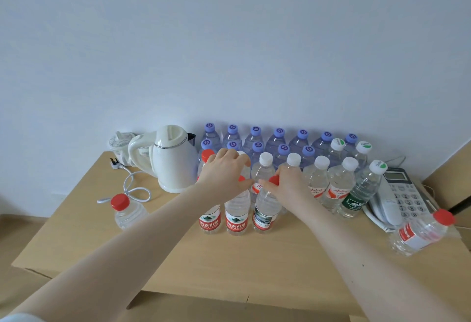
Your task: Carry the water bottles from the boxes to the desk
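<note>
Head view, our right hand (288, 184) pinching front bottle (263, 211) by its red cap, left hand (224, 171) covering neighbouring bottles (235, 211), we cannot tell its grip, open desk (178, 258) toward 6 o'clock, tipped bottle (418, 235) at 4 o'clock edge

White kettle (175, 158) with looped cord (135, 190) at left, grey telephone (401, 194) at right

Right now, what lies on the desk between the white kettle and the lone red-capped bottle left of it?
The head view shows a looped white cord between the kettle and the bottle; nothing else lies there.
</note>
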### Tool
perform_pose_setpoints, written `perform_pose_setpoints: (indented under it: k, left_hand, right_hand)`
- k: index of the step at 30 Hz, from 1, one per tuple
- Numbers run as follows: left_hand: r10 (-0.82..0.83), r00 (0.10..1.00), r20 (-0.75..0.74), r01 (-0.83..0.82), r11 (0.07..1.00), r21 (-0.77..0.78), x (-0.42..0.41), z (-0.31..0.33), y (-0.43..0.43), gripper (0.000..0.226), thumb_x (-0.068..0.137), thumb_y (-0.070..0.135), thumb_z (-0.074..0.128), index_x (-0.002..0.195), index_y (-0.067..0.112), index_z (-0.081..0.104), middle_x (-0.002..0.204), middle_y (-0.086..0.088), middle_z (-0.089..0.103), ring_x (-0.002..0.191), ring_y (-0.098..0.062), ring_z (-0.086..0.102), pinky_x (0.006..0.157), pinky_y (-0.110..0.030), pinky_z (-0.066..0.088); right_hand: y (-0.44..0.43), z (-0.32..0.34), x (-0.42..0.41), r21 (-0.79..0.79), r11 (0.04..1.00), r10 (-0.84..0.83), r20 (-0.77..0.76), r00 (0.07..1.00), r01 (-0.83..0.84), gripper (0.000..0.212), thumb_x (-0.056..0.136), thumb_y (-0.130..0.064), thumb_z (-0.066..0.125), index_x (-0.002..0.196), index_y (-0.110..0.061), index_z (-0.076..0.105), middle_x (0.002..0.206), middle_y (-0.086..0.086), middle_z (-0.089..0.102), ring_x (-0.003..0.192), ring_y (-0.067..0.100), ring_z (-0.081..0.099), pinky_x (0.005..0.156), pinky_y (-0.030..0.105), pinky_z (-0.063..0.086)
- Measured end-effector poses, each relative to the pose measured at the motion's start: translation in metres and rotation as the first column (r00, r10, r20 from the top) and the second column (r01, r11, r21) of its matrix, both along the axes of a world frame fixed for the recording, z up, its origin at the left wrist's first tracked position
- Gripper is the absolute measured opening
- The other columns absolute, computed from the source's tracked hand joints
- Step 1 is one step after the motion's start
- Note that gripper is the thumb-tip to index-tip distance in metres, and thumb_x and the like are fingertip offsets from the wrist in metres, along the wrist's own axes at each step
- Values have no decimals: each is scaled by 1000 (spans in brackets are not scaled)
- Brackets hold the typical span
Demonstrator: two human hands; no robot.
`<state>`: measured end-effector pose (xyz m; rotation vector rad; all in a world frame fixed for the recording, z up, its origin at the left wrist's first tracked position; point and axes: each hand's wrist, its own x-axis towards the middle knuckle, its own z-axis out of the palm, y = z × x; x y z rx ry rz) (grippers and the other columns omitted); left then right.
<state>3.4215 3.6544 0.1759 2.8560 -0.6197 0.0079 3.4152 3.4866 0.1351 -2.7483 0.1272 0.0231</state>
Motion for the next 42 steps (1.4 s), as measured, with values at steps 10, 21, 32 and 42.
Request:
perform_pose_setpoints:
  k: [10,21,32,42]
  left_hand:
    - [-34,999,-3,34,999,-24,16,-3,3,43,91,47,56,128,24,51,125,1,50,122,-21,39,101,-34,32]
    - [-26,1000,9,26,999,-26,18,-3,8,43,92,46,55,129,24,50,123,1,50,121,-20,38,104,-33,31]
    - [1,1000,5,-1,1000,-1,12,-8,20,47,93,48,53,133,24,47,125,0,49,121,-21,39,102,-31,27]
    - [93,995,44,-91,995,-46,4,-1,61,44,91,48,55,128,25,50,126,2,50,124,-20,39,101,-31,27]
  right_hand:
    - [-11,29,1,-40,960,265,-170,949,-276,30,90,-17,60,120,-22,61,97,-5,50,105,22,54,78,30,38]
    - [1,22,9,-135,988,57,-106,993,-71,38,92,-44,58,76,-12,43,75,2,51,80,26,56,66,31,39]
    - [9,29,3,-249,965,86,-16,996,-87,40,97,-47,48,103,-9,60,99,7,65,94,27,60,65,31,39]
    - [58,42,6,-120,931,361,183,914,-344,41,95,-38,55,131,-20,54,123,4,55,119,25,45,97,34,34]
